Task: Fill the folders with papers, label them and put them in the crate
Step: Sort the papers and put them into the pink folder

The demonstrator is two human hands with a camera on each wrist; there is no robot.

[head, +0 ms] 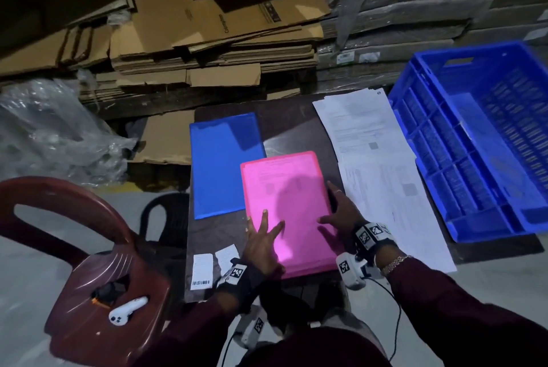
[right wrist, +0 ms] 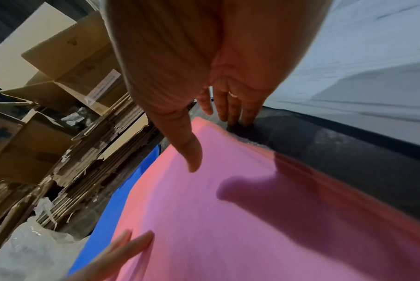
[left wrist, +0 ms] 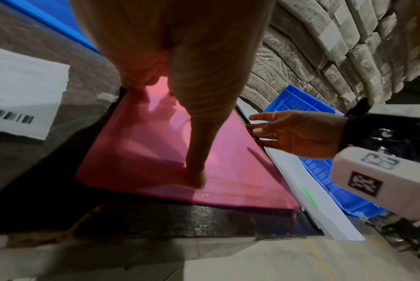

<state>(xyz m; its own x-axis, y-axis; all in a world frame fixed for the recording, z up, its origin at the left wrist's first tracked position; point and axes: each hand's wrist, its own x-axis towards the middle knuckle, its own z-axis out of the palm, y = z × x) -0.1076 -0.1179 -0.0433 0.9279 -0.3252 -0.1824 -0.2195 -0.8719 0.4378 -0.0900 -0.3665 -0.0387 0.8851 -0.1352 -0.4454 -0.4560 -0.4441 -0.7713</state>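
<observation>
A: The fingers (head: 264,220) of the left hand (head: 261,245) are seen spread wide and straight, laid flat on the near left part of the translucent pink plastic folder (head: 287,206). Nothing is gripped there.

B: And the right hand (head: 341,212) is stretched along the folder's right edge, thumb resting on the pink face, the other fingers (right wrist: 230,106) reaching down past the edge to the tabletop. Loosely extended; no pinch is shown.

A: The folder itself is lying flat on the dark matt tabletop (head: 296,129), its far left corner overlapping the flat blue plastic folder (head: 222,165). Printed sheets can be made out through the pink skin, so it is judged already filled.

B: Light, thin and bendy is how it should be expected to handle. The surface looks smooth and glossy, so sliding under flat fingers is likely.

A: It would best be taken at a long edge, where fingertips can be slipped beneath, with the open side kept up so that the sheets are not shed.

B: Outward now: loose white printed papers (head: 370,141) are fanned just beside it on the right, soft and easily creased.

A: Small white barcode labels (head: 202,270) are lying near the left wrist, not yet applied.

B: And the rigid blue ribbed plastic crate (head: 480,141) is standing beyond the papers.
</observation>
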